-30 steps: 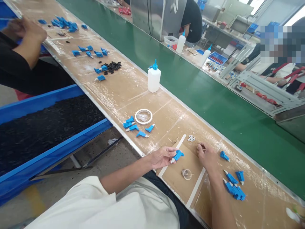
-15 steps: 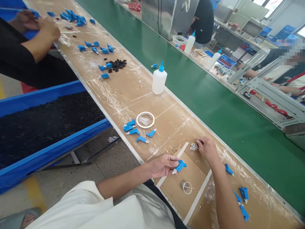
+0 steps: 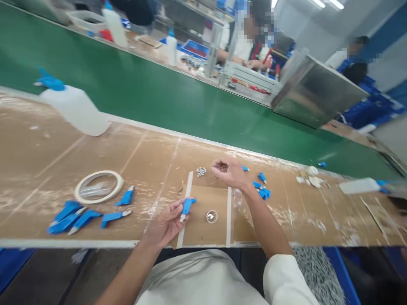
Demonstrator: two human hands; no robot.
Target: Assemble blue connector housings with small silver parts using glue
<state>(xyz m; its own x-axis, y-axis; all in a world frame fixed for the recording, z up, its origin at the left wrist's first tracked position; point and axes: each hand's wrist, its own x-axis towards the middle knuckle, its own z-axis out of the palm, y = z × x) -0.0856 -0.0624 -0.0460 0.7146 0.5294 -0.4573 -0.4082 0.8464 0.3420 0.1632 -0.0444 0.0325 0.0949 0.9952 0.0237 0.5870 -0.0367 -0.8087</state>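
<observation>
My left hand [image 3: 170, 222] grips a small blue plastic part with a pale tip [image 3: 187, 206], fingers and thumb closed round its side. Just right of a little heap of small grey pieces [image 3: 201, 171], my right hand [image 3: 229, 171] is held with its fingers curled and the fingertips close together. Whatever may be between them is too small to make out. Below the hands, a small clear cup [image 3: 211, 216] with something thin in it stands on a cardboard sheet [image 3: 206, 237] edged by white tape strips.
More blue parts [image 3: 84, 219] lie left beside a roll of tape [image 3: 119, 186]; others [image 3: 263, 192] lie right of my right hand. A white bottle [image 3: 78, 110] stands back left, another [image 3: 359, 185] lies far right. Behind runs a green belt [image 3: 159, 97], with people beyond it.
The view has swung to the right. My right hand has drawn a little away from the heap of grey pieces. My left hand keeps its hold on the blue part.
</observation>
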